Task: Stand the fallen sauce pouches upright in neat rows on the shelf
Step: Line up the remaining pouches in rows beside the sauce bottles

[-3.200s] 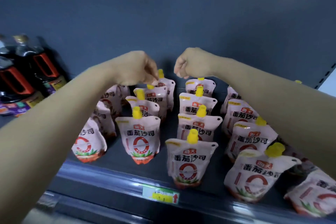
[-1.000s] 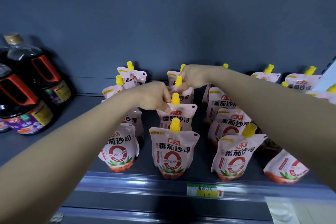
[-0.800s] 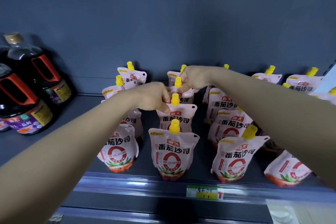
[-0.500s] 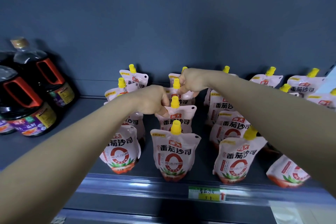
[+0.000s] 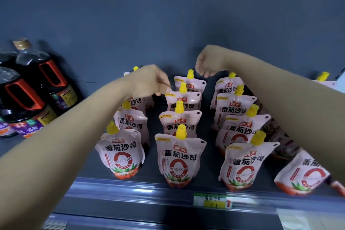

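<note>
Glossy pink pouches (image 5: 179, 158) with stubby yellow caps (image 5: 180, 132) are standing in rows on the dark shelf (image 5: 211, 173) behind the price tag (image 5: 212, 200). Straight back from the tag, the left hand (image 5: 149, 80) is curling its fingers (image 5: 166, 86) at the third pouch (image 5: 183, 101) (whether they are touching its corner is unclear). The right hand (image 5: 208, 61) is hanging loosely curled and empty just beside the rear cap (image 5: 190, 74).

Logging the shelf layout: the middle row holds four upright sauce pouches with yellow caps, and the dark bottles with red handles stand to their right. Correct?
No. The head view shows the dark bottles standing to the left of the sauce pouches, not the right. The rest holds.
</note>
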